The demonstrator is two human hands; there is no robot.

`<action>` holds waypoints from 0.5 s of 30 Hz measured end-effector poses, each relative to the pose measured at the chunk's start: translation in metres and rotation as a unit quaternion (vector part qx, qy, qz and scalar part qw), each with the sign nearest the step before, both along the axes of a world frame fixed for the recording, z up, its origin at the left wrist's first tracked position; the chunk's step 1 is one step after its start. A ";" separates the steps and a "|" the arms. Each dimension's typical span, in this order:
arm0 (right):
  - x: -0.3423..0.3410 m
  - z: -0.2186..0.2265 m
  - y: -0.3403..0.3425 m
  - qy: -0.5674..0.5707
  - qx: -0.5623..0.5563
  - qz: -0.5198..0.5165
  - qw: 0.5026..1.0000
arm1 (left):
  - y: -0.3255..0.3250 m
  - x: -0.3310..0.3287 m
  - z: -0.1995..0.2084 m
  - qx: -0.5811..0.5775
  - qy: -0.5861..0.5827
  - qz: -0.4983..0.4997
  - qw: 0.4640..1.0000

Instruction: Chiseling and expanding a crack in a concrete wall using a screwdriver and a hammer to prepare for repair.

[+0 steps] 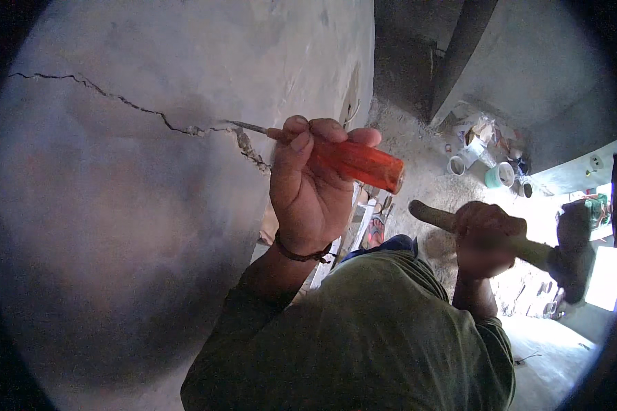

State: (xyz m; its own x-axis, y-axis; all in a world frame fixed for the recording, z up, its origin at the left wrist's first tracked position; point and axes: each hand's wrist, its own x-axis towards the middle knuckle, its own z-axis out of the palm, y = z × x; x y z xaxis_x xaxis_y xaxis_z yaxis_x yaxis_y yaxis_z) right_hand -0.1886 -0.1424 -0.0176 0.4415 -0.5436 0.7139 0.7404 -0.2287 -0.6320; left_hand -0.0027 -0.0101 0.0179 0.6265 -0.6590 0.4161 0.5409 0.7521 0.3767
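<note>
My left hand (315, 185) is closed round a screwdriver (360, 163) with a translucent orange-red handle. Its thin metal tip points left and meets the wall (137, 226) at a long jagged crack (134, 104), or stands just off it; I cannot tell which. Below the tip, the crack widens into a rough chipped groove (247, 147). On the right, my right hand (487, 240) grips a hammer (538, 253) by its wooden handle, away from the wall. The dark, blurred hammer head is at the far right end, and the handle's butt points left.
Under me are a ladder-like frame (323, 274) and a sandalled foot (376, 233). Farther off, a white bucket (457, 164), a pale green bucket (502, 175) and loose litter (483, 130) lie on a dusty floor (418, 151). Bright light comes from the right.
</note>
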 end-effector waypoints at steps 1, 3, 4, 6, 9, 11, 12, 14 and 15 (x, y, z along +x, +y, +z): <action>-0.003 0.004 0.002 -0.008 0.004 0.027 1.000 | -0.001 0.001 0.000 -0.015 -0.009 0.001 1.000; -0.008 -0.007 0.007 0.108 0.015 0.027 0.994 | -0.004 -0.001 0.004 -0.016 0.004 -0.008 1.000; -0.010 -0.018 0.007 0.215 -0.124 -0.058 0.967 | -0.005 -0.002 0.007 -0.019 0.015 -0.017 1.000; 0.001 -0.006 0.012 0.307 -0.158 -0.084 0.935 | -0.004 0.002 0.002 -0.004 0.025 0.010 1.000; 0.005 -0.019 0.009 0.139 -0.049 -0.065 0.987 | -0.004 0.006 0.005 0.012 0.041 0.033 0.999; 0.005 -0.006 0.005 0.066 -0.045 -0.050 0.996 | -0.001 0.001 0.006 0.014 0.052 0.033 0.998; 0.006 -0.005 0.002 0.037 -0.045 -0.042 0.997 | -0.003 0.001 0.006 0.022 0.037 0.032 0.999; 0.007 -0.003 -0.002 0.006 -0.044 -0.033 0.998 | -0.005 -0.007 0.005 0.030 0.021 0.031 0.999; 0.007 -0.001 0.000 0.022 -0.032 -0.044 0.998 | -0.003 -0.020 0.004 0.052 0.009 0.026 0.998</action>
